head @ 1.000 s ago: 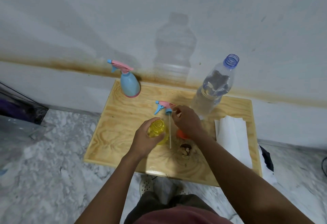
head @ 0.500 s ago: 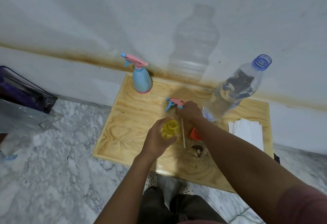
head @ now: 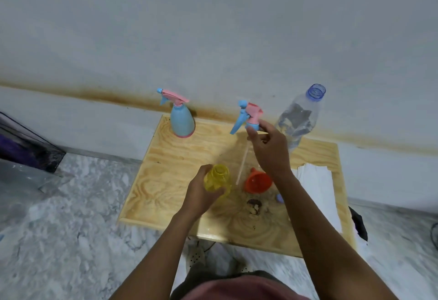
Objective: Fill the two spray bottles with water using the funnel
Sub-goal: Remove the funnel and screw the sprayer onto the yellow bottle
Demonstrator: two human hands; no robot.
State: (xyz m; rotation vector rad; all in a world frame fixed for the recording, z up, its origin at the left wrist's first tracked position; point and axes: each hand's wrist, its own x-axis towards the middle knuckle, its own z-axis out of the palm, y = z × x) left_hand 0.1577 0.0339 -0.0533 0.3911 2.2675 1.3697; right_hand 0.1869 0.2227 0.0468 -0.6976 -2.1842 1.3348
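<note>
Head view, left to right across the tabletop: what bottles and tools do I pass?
In order: blue spray bottle → yellow bottle → orange funnel → clear water bottle. The held-up spray head overlaps the funnel's span, so it is left out.

Small purple object (head: 280,198) mostly hidden behind right forearm (head: 308,216); funnel (head: 254,182) rim partly.

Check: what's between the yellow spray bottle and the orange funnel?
Head view: the white dip tube of the trigger head, gripped by the right hand, hangs between yellow spray bottle and orange funnel.
</note>
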